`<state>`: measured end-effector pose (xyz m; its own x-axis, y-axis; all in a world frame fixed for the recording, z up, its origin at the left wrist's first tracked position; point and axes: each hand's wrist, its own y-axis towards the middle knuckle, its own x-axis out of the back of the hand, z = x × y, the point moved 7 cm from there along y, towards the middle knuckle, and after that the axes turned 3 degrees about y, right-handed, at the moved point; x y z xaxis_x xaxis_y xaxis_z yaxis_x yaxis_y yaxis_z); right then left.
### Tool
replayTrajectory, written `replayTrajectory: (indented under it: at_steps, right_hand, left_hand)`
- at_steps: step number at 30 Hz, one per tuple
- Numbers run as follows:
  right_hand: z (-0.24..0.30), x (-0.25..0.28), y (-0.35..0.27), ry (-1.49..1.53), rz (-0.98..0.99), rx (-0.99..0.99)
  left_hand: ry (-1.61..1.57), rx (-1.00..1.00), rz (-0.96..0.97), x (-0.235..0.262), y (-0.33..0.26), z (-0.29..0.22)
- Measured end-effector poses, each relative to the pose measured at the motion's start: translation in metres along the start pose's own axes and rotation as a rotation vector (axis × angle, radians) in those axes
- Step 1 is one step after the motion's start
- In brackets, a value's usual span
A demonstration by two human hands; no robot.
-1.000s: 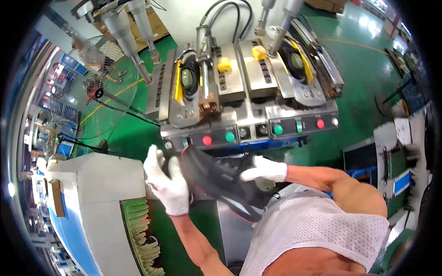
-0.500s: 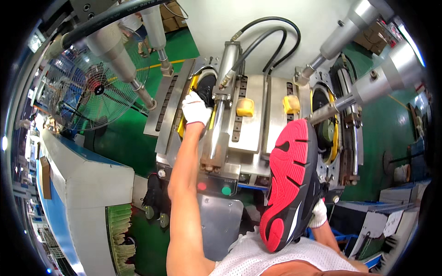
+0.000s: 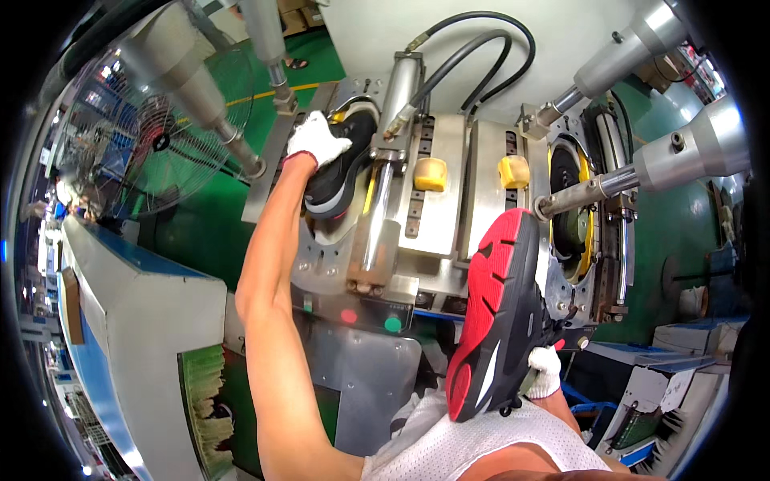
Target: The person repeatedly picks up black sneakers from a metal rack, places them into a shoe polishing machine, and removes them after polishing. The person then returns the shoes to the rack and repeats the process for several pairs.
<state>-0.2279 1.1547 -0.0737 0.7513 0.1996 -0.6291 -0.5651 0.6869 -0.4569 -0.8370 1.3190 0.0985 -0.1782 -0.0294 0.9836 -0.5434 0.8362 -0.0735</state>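
Nearest, a red-soled shoe (image 3: 493,313) is held sole outward, toe up, before the chest; its upper is gripped by the right hand (image 3: 545,370), closed, fingertips partly hidden. Part of the machine's front is blocked by this shoe. At far left, a pale cabinet (image 3: 144,321) edged with bristles (image 3: 204,409) is seen. A button panel (image 3: 370,319) is partly crossed by the left forearm. Beyond, a black shoe (image 3: 345,172) is grasped by the left hand (image 3: 319,138), thumb across the upper, fingertips hidden; it is tilted over the left station, hemmed in closely on its right by a metal cylinder (image 3: 401,92). Two yellow blocks (image 3: 431,174) are mounted mid-machine. Another shoe (image 3: 565,172) is seated in the right station, overhung by a slanted piston (image 3: 694,136). Farther back, black hoses (image 3: 473,48) are looped; a caged fan (image 3: 160,144) is placed left.
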Motion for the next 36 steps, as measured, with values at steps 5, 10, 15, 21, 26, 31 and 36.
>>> replayTrajectory:
  at_steps: [5, 10, 15, 21, 26, 31, 36]
  right_hand:
    - [0.068, -0.141, -0.005, 0.018, -0.244, 0.099]
    - [0.076, -0.2, 0.036, -0.213, 0.035, 0.244]
    - [0.049, -0.362, 0.154, -0.325, 0.287, 0.095]
    - [0.019, -0.427, 0.299, -0.627, 0.007, 0.076]
    - [0.037, -0.41, 0.388, -1.446, -0.392, 0.293]
    - [0.013, -0.443, 0.426, -1.786, -0.276, 0.357]
    - [0.008, -0.445, 0.439, -1.942, -0.334, 0.373]
  left_hand:
    - [-0.117, -0.048, -0.222, 0.05, -0.097, 0.021]
    - [-0.254, 0.178, -0.425, 0.071, -0.286, 0.07]
    - [-0.198, 0.374, -0.463, 0.009, -0.46, 0.124]
    - [-0.366, 0.657, -0.12, -0.121, -0.582, 0.164]
    - [-0.419, 0.775, 0.015, -0.201, -0.623, 0.168]
    - [-0.25, 0.561, -0.441, -0.24, -0.651, 0.144]
    - [-0.381, 0.657, -0.367, -0.249, -0.653, 0.135]
